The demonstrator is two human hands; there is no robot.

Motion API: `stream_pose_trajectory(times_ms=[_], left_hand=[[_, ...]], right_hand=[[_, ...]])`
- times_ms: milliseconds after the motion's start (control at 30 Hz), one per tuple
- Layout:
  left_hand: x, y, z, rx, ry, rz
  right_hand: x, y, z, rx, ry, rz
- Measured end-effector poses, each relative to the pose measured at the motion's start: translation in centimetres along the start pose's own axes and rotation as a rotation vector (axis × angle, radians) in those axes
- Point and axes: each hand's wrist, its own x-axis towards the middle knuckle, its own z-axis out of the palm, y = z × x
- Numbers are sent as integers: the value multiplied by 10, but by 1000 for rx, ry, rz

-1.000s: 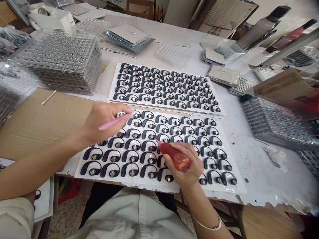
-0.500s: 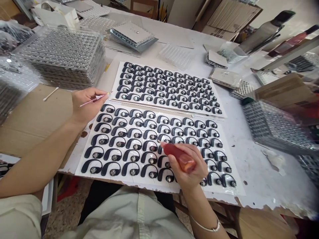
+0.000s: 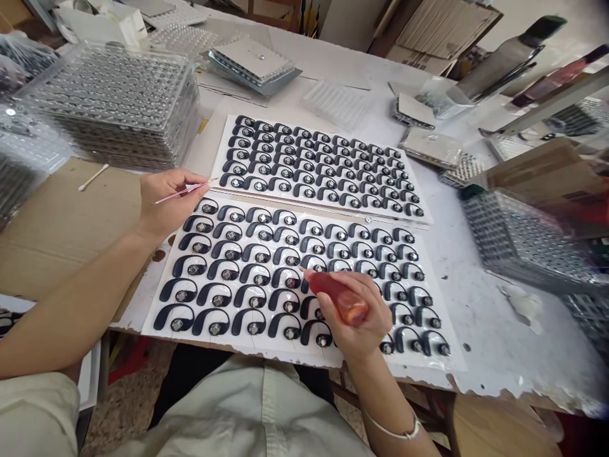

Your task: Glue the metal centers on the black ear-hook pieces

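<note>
My right hand (image 3: 359, 317) is wrapped round a squeeze bottle of red liquid (image 3: 335, 295). Its thin tip points left, over the middle of the near white sheet (image 3: 152, 320). Rows of black hook-shaped pieces (image 3: 247, 295), each with a small shiny metal part at one end, lie on that sheet. My left hand (image 3: 164, 200) pinches a thin pink stick (image 3: 174, 195) at the left edge of the sheets; the stick's pale tip reaches toward the far white sheet (image 3: 219, 158), which bears similar black pieces.
Stacked clear trays (image 3: 118, 95) full of small parts stand at the back left. A cotton swab (image 3: 94, 178) rests on a cardboard sheet (image 3: 61, 222). More trays (image 3: 528, 241) and a cardboard box (image 3: 547, 168) are at the right. A bottle (image 3: 514, 60) stands at the back right.
My right hand and the bottle have shifted very slightly left. My left hand stays nearly in place with the pink stick.
</note>
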Motion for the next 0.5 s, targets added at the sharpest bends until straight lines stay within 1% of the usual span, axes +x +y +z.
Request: stream_pose_trajectory(times_ms=[500], left_hand=[[-1,-2,1,-1,-5,0]], right_hand=[[1,-2,0,17,-13,3]])
